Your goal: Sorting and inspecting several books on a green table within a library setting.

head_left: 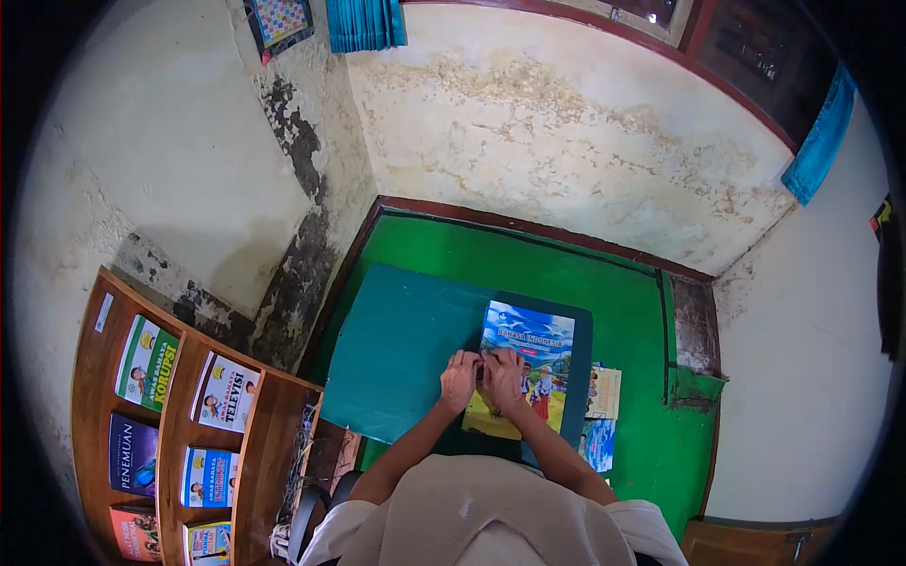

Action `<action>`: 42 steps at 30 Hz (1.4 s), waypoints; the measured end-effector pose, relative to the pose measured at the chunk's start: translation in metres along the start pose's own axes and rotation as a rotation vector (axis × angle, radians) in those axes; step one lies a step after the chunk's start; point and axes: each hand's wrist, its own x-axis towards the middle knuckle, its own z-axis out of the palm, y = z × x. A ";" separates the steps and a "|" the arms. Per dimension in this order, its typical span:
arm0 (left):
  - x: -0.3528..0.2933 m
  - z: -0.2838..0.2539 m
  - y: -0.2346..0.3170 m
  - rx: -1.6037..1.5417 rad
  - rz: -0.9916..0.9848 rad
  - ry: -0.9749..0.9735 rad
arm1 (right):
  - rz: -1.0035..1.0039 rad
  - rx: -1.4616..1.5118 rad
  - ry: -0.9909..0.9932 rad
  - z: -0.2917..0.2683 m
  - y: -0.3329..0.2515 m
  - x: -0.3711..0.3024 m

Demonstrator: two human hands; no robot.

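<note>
A book point(555, 344) with a blue sky and drawn children on its cover lies face up on the right part of a teal tabletop point(401, 340). My left hand point(460, 379) is closed at the book's left edge, its fingers curled close to my other hand. On the left part of the cover rests my right hand point(504, 377), also closed. Between the two hands shows a small dark patch, too small to name. The fingertips are partly hidden.
Several books stand face out on a wooden shelf point(269, 406) at the left. Past the table's right edge, lower down, lie more books point(604, 391). Stained walls point(557, 123) meet the green floor point(462, 250) beyond the table.
</note>
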 end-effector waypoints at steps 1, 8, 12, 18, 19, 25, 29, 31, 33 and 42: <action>0.000 0.000 -0.001 -0.009 -0.005 0.001 | -0.014 -0.043 -0.024 -0.003 -0.003 -0.002; 0.000 0.004 -0.003 -0.048 0.013 0.008 | 0.024 -0.097 -0.087 0.007 0.009 -0.009; -0.003 0.001 -0.003 -0.119 0.000 0.027 | 0.186 -0.110 -0.109 0.012 0.002 -0.009; -0.001 -0.005 0.004 -0.093 -0.008 0.016 | 0.298 -0.302 -0.121 0.020 -0.007 -0.006; -0.001 -0.005 0.004 -0.137 -0.022 0.037 | 0.290 -0.307 -0.109 0.021 -0.006 -0.005; 0.000 -0.002 0.001 -0.232 -0.048 0.082 | 0.218 -0.191 -0.033 0.012 -0.004 -0.006; 0.001 -0.001 -0.002 -0.190 -0.046 0.057 | 0.164 -0.064 0.004 0.003 -0.002 -0.005; 0.002 0.000 -0.003 -0.183 -0.068 0.045 | 0.147 -0.073 0.004 0.000 -0.001 -0.003; 0.003 0.000 -0.003 -0.180 -0.080 0.038 | 0.139 -0.078 0.003 -0.003 0.000 -0.003; 0.004 -0.003 0.003 -0.125 -0.118 0.045 | 0.083 -0.093 0.042 -0.035 0.011 -0.015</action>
